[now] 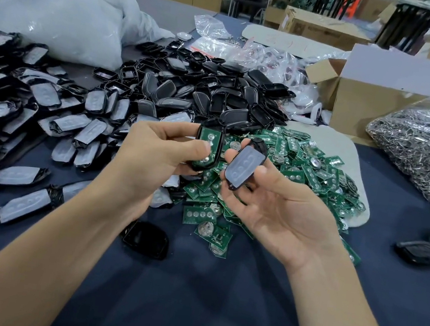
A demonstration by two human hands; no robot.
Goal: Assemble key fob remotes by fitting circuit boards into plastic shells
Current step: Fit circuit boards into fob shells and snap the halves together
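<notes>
Fingers [174,129] of the left hand [158,153] curl round a black shell [218,152] with a green circuit board [208,144] seated in it. Just beside it, I see the right hand [280,208] pinching a grey-padded cover [244,167]. Both hover above the circuit board pile [305,175]. Loose shells [205,95] lie behind and wrapped covers [46,111] to the left, all on the dark table [185,300].
</notes>
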